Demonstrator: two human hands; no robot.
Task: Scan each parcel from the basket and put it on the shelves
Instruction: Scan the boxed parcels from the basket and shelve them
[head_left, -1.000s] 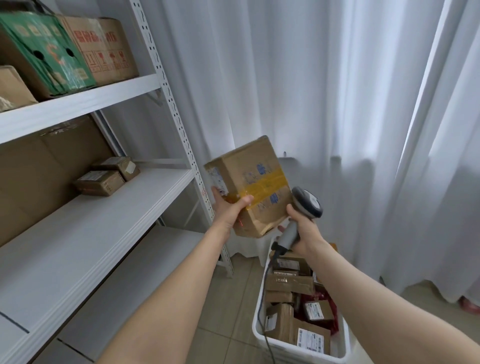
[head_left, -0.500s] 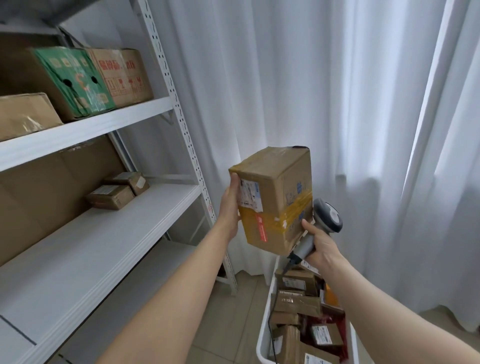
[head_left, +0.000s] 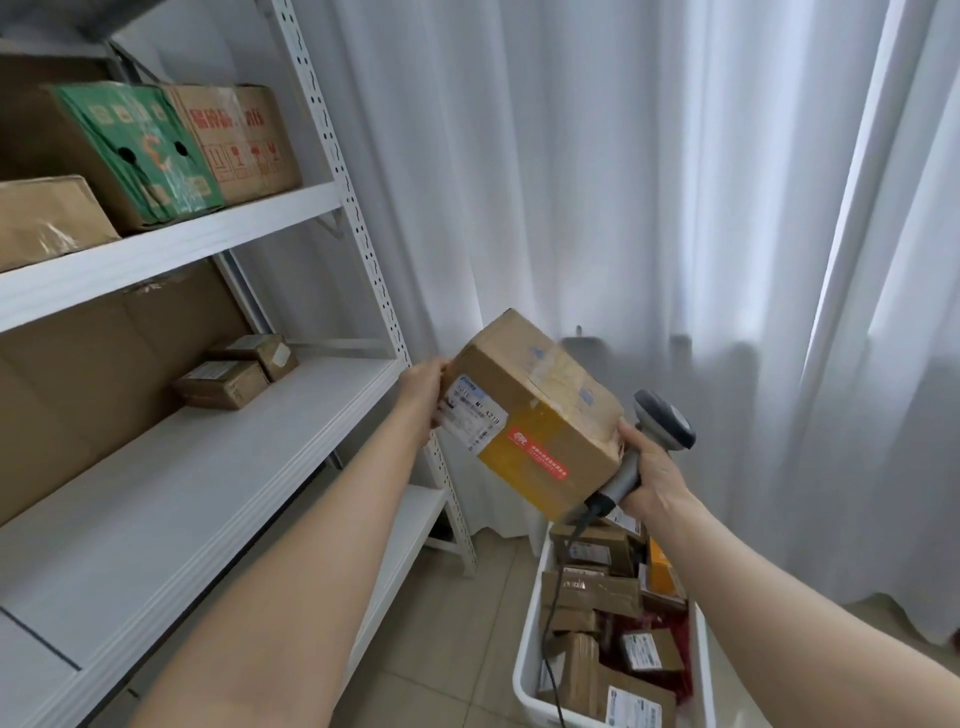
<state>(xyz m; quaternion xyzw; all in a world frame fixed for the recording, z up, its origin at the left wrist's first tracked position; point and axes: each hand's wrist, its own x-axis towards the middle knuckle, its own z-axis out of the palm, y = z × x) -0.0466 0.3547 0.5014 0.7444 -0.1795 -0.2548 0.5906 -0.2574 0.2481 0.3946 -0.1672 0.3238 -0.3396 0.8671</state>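
Observation:
A brown cardboard parcel (head_left: 535, 410) with yellow tape, a red sticker and a white label hangs tilted in mid-air. My left hand (head_left: 423, 387) grips its left end. My right hand (head_left: 652, 473) holds a grey barcode scanner (head_left: 662, 421) by the handle and touches the parcel's right corner with its fingers. Below, at the lower right, a white basket (head_left: 524, 670) holds several small parcels. The white metal shelves (head_left: 223, 457) stand to the left.
Two small parcels (head_left: 236, 371) lie at the back of the middle shelf. A green box (head_left: 140, 150) and brown boxes (head_left: 239, 140) fill the upper shelf. White curtains (head_left: 649, 208) hang behind. The scanner cable (head_left: 556, 597) trails into the basket.
The parcel has been turned and tilted, so its labelled side now faces me. Both hands stay on it, and the scanner sits to its right.

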